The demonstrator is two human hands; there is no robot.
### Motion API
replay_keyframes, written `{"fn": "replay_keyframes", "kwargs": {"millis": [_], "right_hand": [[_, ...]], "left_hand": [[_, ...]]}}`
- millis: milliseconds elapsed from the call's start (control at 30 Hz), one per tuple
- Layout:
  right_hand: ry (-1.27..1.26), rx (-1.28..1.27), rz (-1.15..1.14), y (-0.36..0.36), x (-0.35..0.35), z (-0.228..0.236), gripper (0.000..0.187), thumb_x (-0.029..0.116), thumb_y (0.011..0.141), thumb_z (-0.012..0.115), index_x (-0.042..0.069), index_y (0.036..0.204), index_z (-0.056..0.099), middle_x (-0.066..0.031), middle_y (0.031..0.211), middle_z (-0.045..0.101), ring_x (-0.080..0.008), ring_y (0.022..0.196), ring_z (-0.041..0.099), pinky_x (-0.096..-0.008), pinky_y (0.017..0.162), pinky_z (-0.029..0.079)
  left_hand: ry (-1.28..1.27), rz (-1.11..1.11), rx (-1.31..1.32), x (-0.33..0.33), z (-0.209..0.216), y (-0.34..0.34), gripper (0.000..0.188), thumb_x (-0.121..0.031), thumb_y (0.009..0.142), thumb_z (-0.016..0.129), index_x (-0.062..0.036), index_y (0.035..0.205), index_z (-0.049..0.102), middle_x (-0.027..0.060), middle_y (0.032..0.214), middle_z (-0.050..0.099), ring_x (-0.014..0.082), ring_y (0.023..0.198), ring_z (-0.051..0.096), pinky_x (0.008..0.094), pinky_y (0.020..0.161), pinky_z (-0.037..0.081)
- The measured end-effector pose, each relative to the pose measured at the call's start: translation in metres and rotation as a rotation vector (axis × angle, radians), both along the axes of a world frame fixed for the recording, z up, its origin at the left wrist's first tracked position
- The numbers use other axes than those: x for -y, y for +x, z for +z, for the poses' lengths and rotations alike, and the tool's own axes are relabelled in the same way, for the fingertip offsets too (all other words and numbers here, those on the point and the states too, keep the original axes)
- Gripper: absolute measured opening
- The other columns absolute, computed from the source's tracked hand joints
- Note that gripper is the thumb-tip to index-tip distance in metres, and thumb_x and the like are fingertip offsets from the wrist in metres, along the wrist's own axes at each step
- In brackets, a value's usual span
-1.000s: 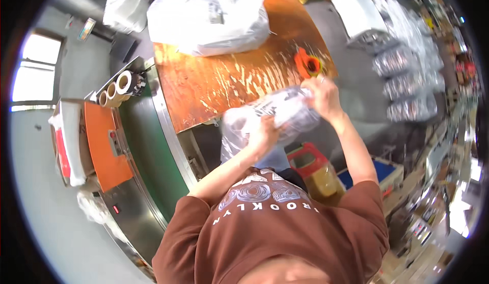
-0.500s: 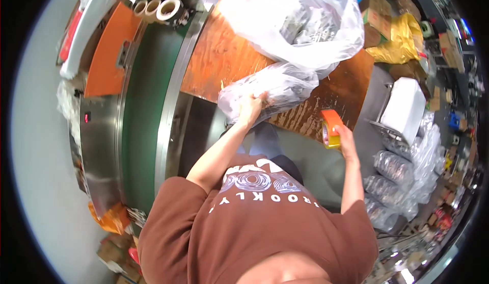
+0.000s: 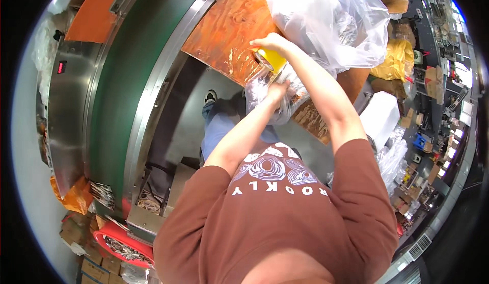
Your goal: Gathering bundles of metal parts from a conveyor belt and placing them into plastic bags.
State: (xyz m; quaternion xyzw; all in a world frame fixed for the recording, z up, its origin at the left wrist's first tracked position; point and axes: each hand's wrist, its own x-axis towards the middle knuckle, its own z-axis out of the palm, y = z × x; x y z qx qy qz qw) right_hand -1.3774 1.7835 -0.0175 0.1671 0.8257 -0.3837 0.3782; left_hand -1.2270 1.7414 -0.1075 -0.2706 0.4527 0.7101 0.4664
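My left hand (image 3: 278, 91) is closed on a clear plastic bag (image 3: 297, 94) bundled at the near edge of a worn wooden table (image 3: 224, 34). What fills this bag is hard to make out through the plastic. Just above it, my right hand (image 3: 273, 42) grips a roll of yellow packing tape (image 3: 273, 60), held at the bag's upper side. Whether the tape touches the plastic, I cannot tell. Beyond my right forearm lies a large clear plastic bag (image 3: 326, 16) with greyish contents.
A green conveyor belt (image 3: 114, 90) with a metal rail runs along the left. To the right are a yellow sack (image 3: 395, 59) and a white block-shaped object (image 3: 379, 118). A red basin (image 3: 122, 243) of metal-looking pieces stands at the lower left.
My right hand has swung the tape roll from the table's right side up and left to the bag. My left hand has shifted right with the bag. The view has turned.
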Motion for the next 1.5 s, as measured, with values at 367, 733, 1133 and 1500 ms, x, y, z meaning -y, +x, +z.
{"fn": "replay_keyframes", "kwargs": {"millis": [367,733,1133,1500], "right_hand": [[0.105,-0.060,-0.022,0.158,-0.075,0.199,0.026,0.024,0.074,0.065,0.000,0.083,0.062,-0.0004,0.068,0.058,-0.0058,0.063,0.051,-0.0238,0.059,0.043],[0.602,0.312,0.367,0.311,-0.146,0.001,0.032,0.038,0.065,0.061,0.006,0.068,0.067,-0.0153,0.075,0.065,-0.0297,0.074,0.064,-0.0407,0.066,0.052],[0.599,-0.733,-0.782,0.210,-0.050,-0.081,0.076,0.040,0.066,0.075,-0.008,0.116,0.045,-0.0236,0.106,0.057,-0.0320,0.100,0.056,-0.0415,0.082,0.044],[-0.217,-0.651,-0.377,0.235,0.027,0.073,0.035,0.018,0.088,0.050,-0.002,0.117,0.051,-0.0111,0.107,0.060,-0.0187,0.095,0.058,-0.0292,0.083,0.047]], "left_hand": [[0.178,0.347,0.109,0.018,-0.046,-0.004,0.021,-0.007,0.079,0.058,0.0087,0.093,0.058,0.0133,0.085,0.062,0.0206,0.076,0.061,0.0333,0.065,0.049],[0.145,0.335,-0.062,0.021,-0.039,-0.005,0.023,-0.017,0.079,0.061,0.0025,0.090,0.062,0.0067,0.083,0.062,0.0159,0.078,0.057,0.0298,0.066,0.045],[-0.461,-0.562,-0.758,0.076,-0.014,-0.084,0.072,-0.050,0.076,0.061,0.0032,0.122,0.046,0.0226,0.114,0.055,0.0286,0.102,0.056,0.0339,0.085,0.044],[-0.043,-0.151,-1.038,0.153,0.088,-0.143,0.048,-0.042,0.088,0.051,-0.0021,0.114,0.054,0.0069,0.097,0.064,0.0144,0.080,0.061,0.0273,0.073,0.049]]}}
